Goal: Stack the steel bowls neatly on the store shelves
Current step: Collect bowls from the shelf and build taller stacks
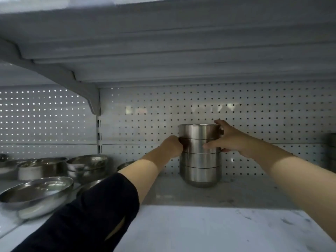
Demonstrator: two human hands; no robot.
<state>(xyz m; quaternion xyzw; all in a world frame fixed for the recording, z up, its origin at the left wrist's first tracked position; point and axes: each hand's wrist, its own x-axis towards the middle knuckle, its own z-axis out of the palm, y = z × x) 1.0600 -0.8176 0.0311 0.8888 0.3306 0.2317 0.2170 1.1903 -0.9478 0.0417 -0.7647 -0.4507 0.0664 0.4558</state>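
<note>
Steel, brushed and dull-shining: your stack of four straight-walled bowls, nested with rounded bottoms, stands upright on the shelf close to the pegboard at the back. Thin seams ring it where each rim meets the next bowl.

Both your arms reach forward, one to each side of the stack. Your left hand is curled against its left wall at the second bowl down, knuckles toward you; the fingers are hidden behind the steel, so how firmly they grip cannot be told. Your right hand wraps the right side, thumb lying across the front of the second bowl, fingers curved up over the top bowl's rim. A dark sleeve is pushed up on your left forearm; the right is bare.

Pale and marbled, the shelf surface looks smooth. The pegboard is white metal dotted with small holes. To the left sit wider, shallow bowls, some nested. Overhead runs the ribbed underside of the upper shelf.
</note>
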